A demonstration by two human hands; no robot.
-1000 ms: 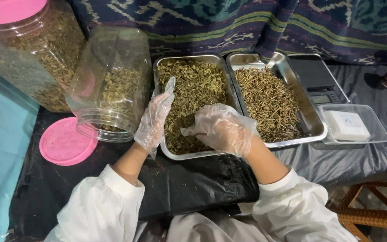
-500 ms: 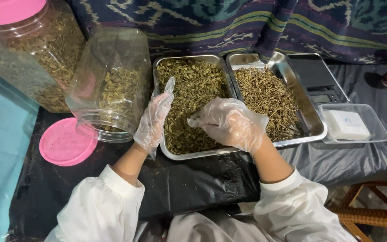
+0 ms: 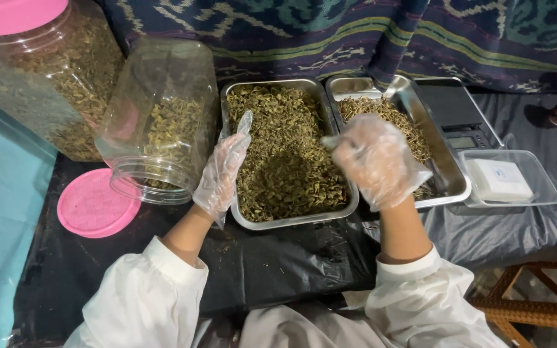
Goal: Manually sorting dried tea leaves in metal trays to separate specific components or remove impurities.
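Note:
Both my hands wear thin clear plastic gloves. My left hand (image 3: 222, 174) lies along the left rim of a steel tray (image 3: 291, 221) filled with dried green-brown leaf pieces (image 3: 285, 161); its fingers are straight and hold nothing. My right hand (image 3: 378, 160) hovers over the second steel tray (image 3: 452, 191), which holds dried thin stems (image 3: 415, 138). Its fingers are bunched in a pinch that points left; what they hold is mostly hidden by the glove.
An open clear jar (image 3: 162, 116) lies tilted to the left of the trays, its pink lid (image 3: 95, 205) on the black sheet beside it. A big closed jar (image 3: 46, 77) stands far left. A digital scale (image 3: 456, 113) and a clear plastic box (image 3: 507, 180) sit to the right.
My right hand has lifted out of the leaf tray and moved right and up, over the stem tray, its fingers still pinched. My left hand has stayed on the rim.

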